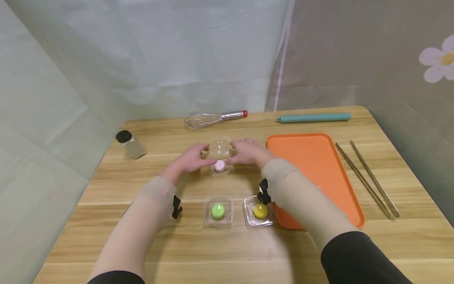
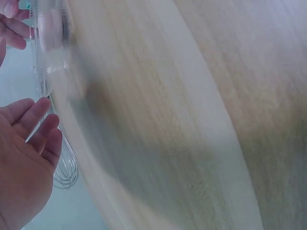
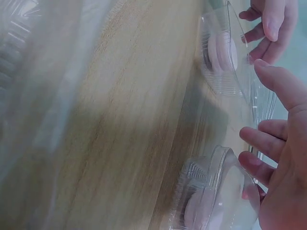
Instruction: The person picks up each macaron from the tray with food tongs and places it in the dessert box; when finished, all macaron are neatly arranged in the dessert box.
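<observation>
A pink macaron point(image 1: 220, 165) sits in a small clear plastic box whose hinged lid point(image 1: 220, 146) stands raised behind it. My left hand point(image 1: 193, 157) is at the left side of this box, fingers and thumb apart and loosely bent. On the other side is my right hand point(image 1: 246, 152), its thumb tip right at the lid's edge in the right wrist view. Below the right fingers, that view shows a second clear box point(image 3: 216, 191) with a pale pink macaron point(image 3: 199, 208) inside, mostly hidden by the hand in the head view.
Nearer me are clear boxes with a green macaron point(image 1: 218, 211) and a yellow macaron point(image 1: 260, 211). An orange tray point(image 1: 301, 154) lies right, under the forearm, beside metal tongs point(image 1: 372, 177). Behind are a whisk point(image 1: 213, 119) and a teal roll point(image 1: 313, 118); a black-capped jar point(image 1: 131, 144) lies left.
</observation>
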### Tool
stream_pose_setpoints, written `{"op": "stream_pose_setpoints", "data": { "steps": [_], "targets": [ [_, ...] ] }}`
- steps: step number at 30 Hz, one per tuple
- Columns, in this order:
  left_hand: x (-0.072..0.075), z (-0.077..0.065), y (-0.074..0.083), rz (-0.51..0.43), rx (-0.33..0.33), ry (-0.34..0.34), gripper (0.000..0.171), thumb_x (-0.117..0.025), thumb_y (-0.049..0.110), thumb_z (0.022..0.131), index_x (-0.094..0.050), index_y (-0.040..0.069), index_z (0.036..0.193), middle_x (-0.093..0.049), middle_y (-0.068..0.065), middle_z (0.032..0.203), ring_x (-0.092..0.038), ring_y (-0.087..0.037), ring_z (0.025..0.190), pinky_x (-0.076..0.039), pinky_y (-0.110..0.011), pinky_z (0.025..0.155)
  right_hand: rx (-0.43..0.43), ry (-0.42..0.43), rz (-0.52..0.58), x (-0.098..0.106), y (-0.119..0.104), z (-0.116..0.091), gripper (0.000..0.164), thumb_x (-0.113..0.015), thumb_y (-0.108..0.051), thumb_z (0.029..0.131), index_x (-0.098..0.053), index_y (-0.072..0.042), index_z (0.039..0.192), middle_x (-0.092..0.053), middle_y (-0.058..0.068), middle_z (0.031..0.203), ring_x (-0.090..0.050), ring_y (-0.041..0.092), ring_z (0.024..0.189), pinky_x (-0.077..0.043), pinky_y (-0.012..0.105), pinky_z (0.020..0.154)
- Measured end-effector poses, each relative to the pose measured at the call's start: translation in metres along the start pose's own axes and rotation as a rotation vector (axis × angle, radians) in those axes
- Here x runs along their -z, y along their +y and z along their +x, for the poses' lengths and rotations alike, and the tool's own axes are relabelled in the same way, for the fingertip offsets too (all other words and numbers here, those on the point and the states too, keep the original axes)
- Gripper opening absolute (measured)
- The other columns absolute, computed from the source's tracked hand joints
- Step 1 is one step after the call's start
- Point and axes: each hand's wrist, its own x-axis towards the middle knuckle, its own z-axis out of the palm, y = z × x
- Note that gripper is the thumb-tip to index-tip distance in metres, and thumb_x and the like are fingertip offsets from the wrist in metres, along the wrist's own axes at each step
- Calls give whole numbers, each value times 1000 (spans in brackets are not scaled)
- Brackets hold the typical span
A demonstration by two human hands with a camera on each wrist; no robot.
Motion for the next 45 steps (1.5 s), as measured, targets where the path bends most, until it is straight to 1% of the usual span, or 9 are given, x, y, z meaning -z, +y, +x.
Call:
{"op": "stream_pose_setpoints", "data": {
  "steps": [2, 5, 10, 19, 25, 29, 35, 39, 45],
  "targets": [
    [0, 0, 1, -1, -20, 9, 79, -60, 46, 87, -32, -4, 141, -44, -22, 136, -42, -39, 122, -32, -52, 102, 11, -4, 11, 1, 0, -1, 85, -62, -58, 80, -33, -11, 145, -43, 4, 142, -34, 32, 128, -21, 52, 104],
    [1, 0, 3, -22, -21, 33, 78, -60, 46, 87, -32, -3, 142, -43, -22, 137, -41, -38, 123, -33, -52, 101, 26, 1, 37, 3, 1, -2, 83, -62, -54, 82, -33, -10, 145, -46, 5, 140, -36, 32, 128, -20, 53, 105],
    [6, 0, 8, -56, -26, 90, 77, -61, 43, 88, -30, 1, 144, -41, -20, 139, -41, -38, 123, -34, -52, 101, 52, 41, 115, 9, 2, -4, 81, -63, -49, 84, -29, -8, 146, -46, 7, 140, -37, 32, 129, -21, 54, 107],
    [7, -1, 12, -138, -20, 196, 74, -68, 31, 85, -31, 5, 144, -42, -15, 134, -44, -34, 117, -40, -49, 95, 158, 119, 232, 11, 5, -7, 80, -68, -39, 83, -30, -5, 145, -47, 16, 136, -44, 31, 123, -33, 46, 103],
    [7, -1, 13, -172, -22, 256, 71, -68, 24, 86, -32, 3, 143, -43, -18, 129, -46, -32, 112, -42, -45, 92, 211, 133, 214, 12, 6, -14, 79, -65, -40, 84, -31, -1, 143, -47, 14, 136, -45, 30, 122, -36, 42, 101],
    [8, 0, 14, -201, -45, 273, 69, -66, 18, 87, -29, -2, 142, -45, -21, 122, -47, -31, 107, -44, -43, 89, 248, 145, 222, 11, 8, -19, 76, -64, -39, 86, -32, 1, 142, -47, 16, 135, -49, 33, 118, -40, 41, 98],
    [8, 0, 17, -230, -59, 278, 73, -67, 12, 86, -26, -5, 143, -45, -18, 113, -49, -28, 100, -45, -38, 88, 270, 144, 260, 6, 11, -23, 73, -63, -36, 87, -32, 1, 142, -47, 17, 135, -51, 34, 115, -41, 40, 97],
    [7, -1, 18, -239, -46, 273, 70, -68, 12, 85, -30, -6, 141, -46, -17, 110, -49, -28, 98, -44, -38, 89, 268, 150, 287, 3, 12, -25, 71, -64, -33, 88, -33, 0, 142, -46, 17, 135, -51, 32, 114, -42, 40, 95],
    [2, 0, 22, -325, -22, 273, 67, -70, 14, 84, -36, -7, 138, -44, -17, 110, -49, -28, 100, -44, -38, 91, 238, 149, 340, 2, 13, -30, 67, -64, -32, 88, -36, -2, 141, -44, 15, 136, -51, 27, 113, -44, 40, 92]
  ]
}}
